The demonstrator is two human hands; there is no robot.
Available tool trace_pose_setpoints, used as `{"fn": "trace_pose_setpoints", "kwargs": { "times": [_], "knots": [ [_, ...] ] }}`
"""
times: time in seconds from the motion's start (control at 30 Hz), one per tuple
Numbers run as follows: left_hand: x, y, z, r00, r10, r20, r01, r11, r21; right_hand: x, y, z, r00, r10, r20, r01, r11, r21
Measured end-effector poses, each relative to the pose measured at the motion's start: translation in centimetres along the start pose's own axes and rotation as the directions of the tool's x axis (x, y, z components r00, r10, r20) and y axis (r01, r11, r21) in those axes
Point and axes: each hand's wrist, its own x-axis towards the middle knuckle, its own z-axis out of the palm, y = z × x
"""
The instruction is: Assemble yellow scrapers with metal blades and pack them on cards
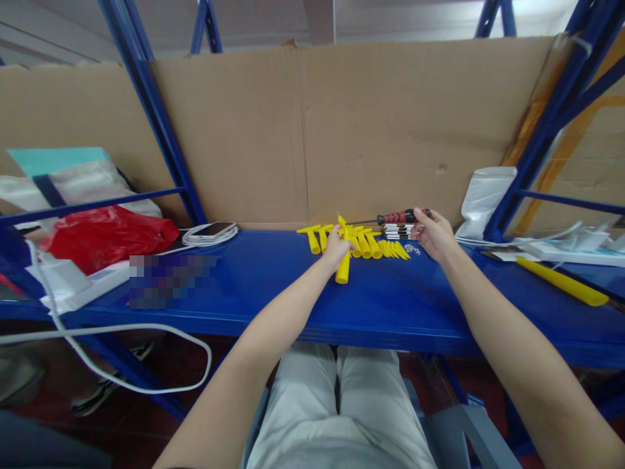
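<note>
My left hand (336, 246) is closed around a yellow plastic piece (343, 268) with a round, tube-like lower end. A screwdriver (396, 217) with a red and black handle is gripped in my right hand (432, 233). Its shaft points left toward the top of the yellow piece; whether the tip touches it I cannot tell. Several similar yellow T-shaped pieces (312, 241) lie in a row behind and beside my left hand. Near my right hand are several flat yellow parts (393, 250), a small pile of tiny metal bits (413, 249) and white-and-black strips (396, 231).
A cardboard sheet (244, 143) stands behind the blue shelf top (258, 280). A phone (215, 228) rests on a coiled white cable at left, near a red plastic bag (107, 234) and a power strip (92, 286). A yellow long object (561, 281) lies at right.
</note>
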Motion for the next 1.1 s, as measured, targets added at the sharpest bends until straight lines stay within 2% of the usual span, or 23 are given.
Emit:
{"fn": "trace_pose_setpoints", "kwargs": {
  "times": [0.2, 0.4, 0.77, 0.87, 1.1],
  "knots": [
    [-0.14, 0.04, 0.06, 0.998, 0.055, -0.023, -0.054, 0.997, 0.055, 0.06, -0.15, -0.11, 1.0, -0.013, -0.01, 0.013, 1.0, -0.005],
    [0.01, -0.33, 0.06, 0.993, 0.107, 0.041, -0.111, 0.986, 0.121, 0.53, -0.01, -0.57, 0.998, -0.007, -0.064, 0.007, 1.0, -0.004],
    [0.04, -0.26, 0.07, 0.995, 0.102, 0.008, -0.102, 0.989, 0.103, 0.18, 0.03, -0.29, 0.991, 0.035, -0.133, -0.037, 0.999, -0.013],
    [-0.03, -0.19, 0.08, 0.995, 0.098, -0.003, -0.097, 0.99, 0.099, -0.02, -0.26, -0.16, 0.993, 0.048, -0.107, -0.049, 0.999, -0.007],
    [-0.4, 0.22, 0.08, 0.997, 0.058, -0.04, -0.054, 0.992, 0.111, -0.32, -0.72, -0.12, 0.996, 0.075, 0.052, -0.078, 0.996, 0.049]
  ]
}}
